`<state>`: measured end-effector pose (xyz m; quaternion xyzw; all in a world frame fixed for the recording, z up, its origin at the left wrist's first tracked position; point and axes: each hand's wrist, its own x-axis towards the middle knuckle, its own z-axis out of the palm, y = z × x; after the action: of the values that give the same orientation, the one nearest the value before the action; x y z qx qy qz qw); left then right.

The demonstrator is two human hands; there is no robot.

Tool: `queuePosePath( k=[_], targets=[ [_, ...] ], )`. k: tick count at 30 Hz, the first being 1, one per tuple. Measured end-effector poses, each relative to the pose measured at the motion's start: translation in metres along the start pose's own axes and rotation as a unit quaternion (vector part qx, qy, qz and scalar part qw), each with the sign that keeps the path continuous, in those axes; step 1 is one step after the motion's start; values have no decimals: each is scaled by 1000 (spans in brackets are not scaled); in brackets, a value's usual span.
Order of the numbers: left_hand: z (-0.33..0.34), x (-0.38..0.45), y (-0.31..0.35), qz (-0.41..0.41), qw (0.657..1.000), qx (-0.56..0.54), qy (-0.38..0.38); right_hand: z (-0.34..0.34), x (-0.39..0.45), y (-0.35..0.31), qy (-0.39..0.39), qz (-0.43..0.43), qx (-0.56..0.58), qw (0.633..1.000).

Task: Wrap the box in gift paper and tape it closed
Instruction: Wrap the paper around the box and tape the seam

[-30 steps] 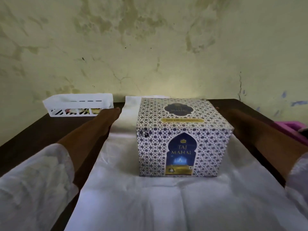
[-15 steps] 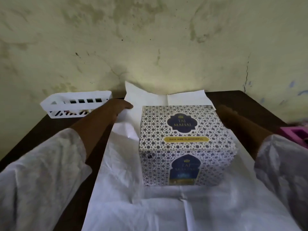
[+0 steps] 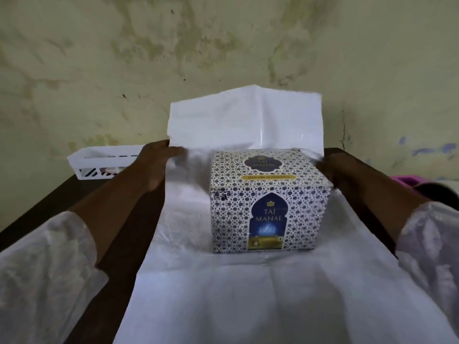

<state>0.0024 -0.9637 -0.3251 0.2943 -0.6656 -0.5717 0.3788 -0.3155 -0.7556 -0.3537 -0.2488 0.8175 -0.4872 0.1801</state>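
While the far flap of the white gift paper (image 3: 244, 117) is held upright behind the Taj Mahal tea box (image 3: 270, 202), at the centre of the frame, the fold is best made by drawing both corners evenly toward the viewer, so that the sheet is laid flat on the box top without skew. The left edge of the flap is gripped by the left hand (image 3: 155, 165), at centre left, its fingers curled round the paper. The right hand (image 3: 332, 171) is seen at the box's upper right corner, apparently holding the other edge, though how its fingers lie cannot be told through the blur. A sharp crease along the back top edge would be advisable before any tape is applied; no tape is seen on the paper yet.

The paper appears thin, slightly glossy and creased. The box is a printed cardboard cube with a blue lattice pattern. It stands on the sheet, which is spread over a dark desk (image 3: 32, 214). A white slotted plastic basket (image 3: 104, 162) is seen at middle left
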Motion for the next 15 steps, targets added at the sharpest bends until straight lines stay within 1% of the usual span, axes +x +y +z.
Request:
queuePosePath(
  k=[1, 2, 4, 5, 6, 8, 10, 12, 14, 15],
  targets=[
    [-3, -6, 5, -20, 1000, -7, -21, -8, -8, -6, -9, -4, 97, 995],
    [-5, -13, 10, -39, 998, -14, -40, -17, -12, -7, -27, -11, 186, 982],
    [-7, -25, 22, -57, 996, 11, -67, -33, -23, -12, -102, -19, 264, 959],
    [-5, -31, 27, -49, 996, 29, -64, -35, -34, -17, -115, -26, 264, 957],
    [-2, -35, 32, -32, 998, 43, -46, -37, -39, -22, -106, -45, 243, 963],
    [6, -42, 44, 9, 999, 40, -13, -36, -51, -28, -37, -89, 182, 979],
    [5, -50, 51, 46, 998, 25, 22, -36, -57, -29, 16, -107, 154, 982],
    [-4, -56, 48, 60, 997, 21, 34, -38, -59, -20, 41, -90, 179, 979],
    [-14, -66, 44, 61, 998, 30, 15, -44, -62, -3, 51, -56, 240, 968],
    [-18, -70, 41, 60, 997, 38, 2, -45, -66, 8, 46, -40, 251, 966]
  ],
)
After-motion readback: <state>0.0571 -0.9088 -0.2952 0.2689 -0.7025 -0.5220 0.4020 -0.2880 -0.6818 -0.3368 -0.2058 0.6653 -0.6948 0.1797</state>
